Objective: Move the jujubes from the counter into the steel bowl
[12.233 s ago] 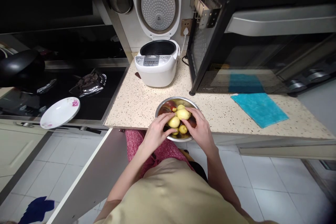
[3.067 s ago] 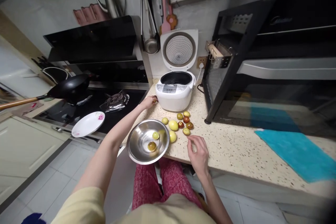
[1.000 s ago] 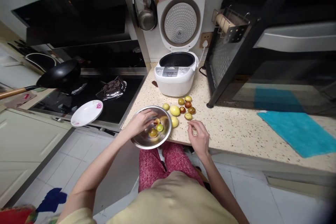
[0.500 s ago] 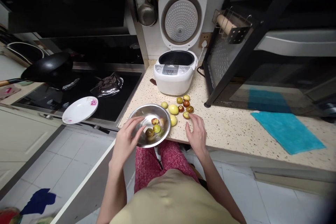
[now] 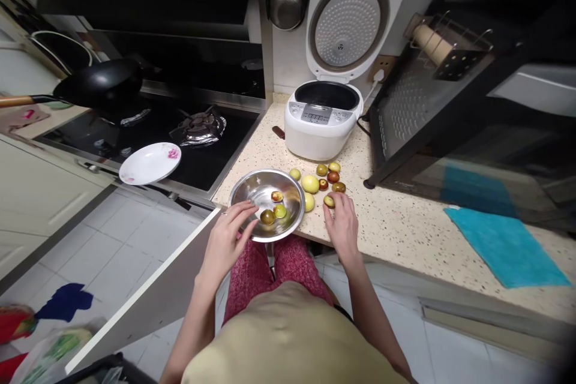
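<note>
A steel bowl (image 5: 240,183) sits at the counter's front edge with three jujubes in it, one of them a mottled jujube (image 5: 267,216). Over its near left rim hovers my left hand (image 5: 230,234), fingers apart and holding nothing. To the right of the bowl, my right hand (image 5: 344,225) pinches a green-brown jujube (image 5: 329,201) between thumb and fingertips, low over the counter. Just beyond lie several more jujubes, green, brown and reddish, among them a large pale yellow-green one (image 5: 310,183) close to the bowl.
Behind the fruit stands a white rice cooker (image 5: 315,135), its lid raised. A floral plate (image 5: 148,163) rests at the front of the gas hob, with a black wok (image 5: 101,84) farther left. On the right are a black rack (image 5: 375,168) and a blue cloth (image 5: 508,246). A cabinet door (image 5: 148,288) hangs open below.
My right hand has closed its thumb and fingers on the jujube beside it. My left hand stays open at the bowl. The view has shifted left.
</note>
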`<state>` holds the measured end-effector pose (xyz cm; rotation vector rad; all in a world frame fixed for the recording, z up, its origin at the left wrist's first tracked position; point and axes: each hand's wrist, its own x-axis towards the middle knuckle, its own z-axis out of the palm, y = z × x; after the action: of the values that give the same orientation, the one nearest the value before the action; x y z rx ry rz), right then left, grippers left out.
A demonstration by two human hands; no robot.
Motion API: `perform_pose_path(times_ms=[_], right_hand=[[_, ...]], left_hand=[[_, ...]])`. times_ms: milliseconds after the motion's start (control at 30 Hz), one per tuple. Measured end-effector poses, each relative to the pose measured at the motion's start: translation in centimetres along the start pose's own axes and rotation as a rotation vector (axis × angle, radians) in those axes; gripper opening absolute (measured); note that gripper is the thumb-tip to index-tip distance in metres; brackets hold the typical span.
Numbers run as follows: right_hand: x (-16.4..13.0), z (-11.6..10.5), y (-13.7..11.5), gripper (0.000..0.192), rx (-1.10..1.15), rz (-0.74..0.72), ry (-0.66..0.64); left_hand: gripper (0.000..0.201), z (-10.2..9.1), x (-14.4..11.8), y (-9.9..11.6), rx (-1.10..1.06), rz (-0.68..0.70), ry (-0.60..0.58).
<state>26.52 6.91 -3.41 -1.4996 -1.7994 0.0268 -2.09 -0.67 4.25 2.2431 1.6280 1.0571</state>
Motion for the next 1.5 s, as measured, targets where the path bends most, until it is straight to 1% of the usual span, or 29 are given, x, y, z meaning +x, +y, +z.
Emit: perform_pose_path(times_ms=[100, 167, 267, 333, 400, 500, 567, 633, 700, 833, 967, 1167, 1267, 1367, 1433, 1500], right_hand=[[-0.1, -0.2, -0.2, 0.025, 0.043, 0.008, -0.003], [0.0, -0.5, -0.7, 0.026, 0.076, 0.016, 0.021], [0.6, -1.2, -2.4, 0.026, 0.156, -0.003, 0.073], [1.3, -1.6, -4.0, 0.025, 0.233, -0.05, 0.068], [1.9, -1.9, -5.5, 0.025, 0.303, -0.117, 0.011], [2.8, -1.8, -7.4, 0.025, 0.34, -0.196, -0.133], [3.3, -1.3, -8.2, 0.025, 0.304, -0.234, -0.246], [3.8, -0.7, -8.8, 0.026, 0.222, -0.265, -0.345], [4.3, 0.0, -9.1, 0.028, 0.133, -0.282, -0.408], [5.2, 0.9, -9.5, 0.034, 0.032, -0.294, -0.448], [5.4, 1.6, -9.5, 0.043, -0.006, -0.341, -0.446], [5.3, 2.1, -9.3, 0.042, 0.019, -0.337, -0.507], [5.3, 2.0, -9.3, 0.038, 0.046, -0.32, -0.494], [5.1, 1.3, -8.9, 0.03, 0.148, -0.304, -0.453], [4.8, 0.6, -8.1, 0.021, 0.238, -0.265, -0.368], [4.5, -0.1, -6.7, 0.015, 0.284, -0.198, -0.215]], left_hand=[[0.025, 0.2, 0.0, -0.3, -0.011, 0.003, -0.012], [0.025, 0.4, 0.0, -0.4, -0.012, 0.007, -0.022], [0.025, 0.6, -0.1, -0.6, -0.003, 0.014, -0.026], [0.025, 0.7, -0.1, -0.7, 0.008, 0.02, -0.028], [0.027, 0.7, -0.1, -0.8, 0.026, 0.033, -0.038], [0.027, 0.8, -0.1, -1.0, 0.064, 0.06, -0.053], [0.028, 0.8, -0.1, -1.0, 0.086, 0.072, -0.064], [0.029, 0.9, -0.1, -1.1, 0.1, 0.074, -0.083], [0.03, 1.0, -0.1, -1.1, 0.104, 0.075, -0.101], [0.036, 1.2, -0.1, -1.3, 0.105, 0.095, -0.129], [0.038, 1.4, 0.0, -1.5, 0.131, 0.114, -0.151], [0.035, 1.6, 0.1, -1.6, 0.148, 0.107, -0.158], [0.036, 1.6, 0.1, -1.8, 0.154, 0.114, -0.159], [0.036, 1.7, 0.1, -2.0, 0.152, 0.123, -0.158], [0.036, 1.8, 0.0, -2.2, 0.15, 0.126, -0.149], [0.036, 1.9, 0.0, -2.3, 0.154, 0.13, -0.146]])
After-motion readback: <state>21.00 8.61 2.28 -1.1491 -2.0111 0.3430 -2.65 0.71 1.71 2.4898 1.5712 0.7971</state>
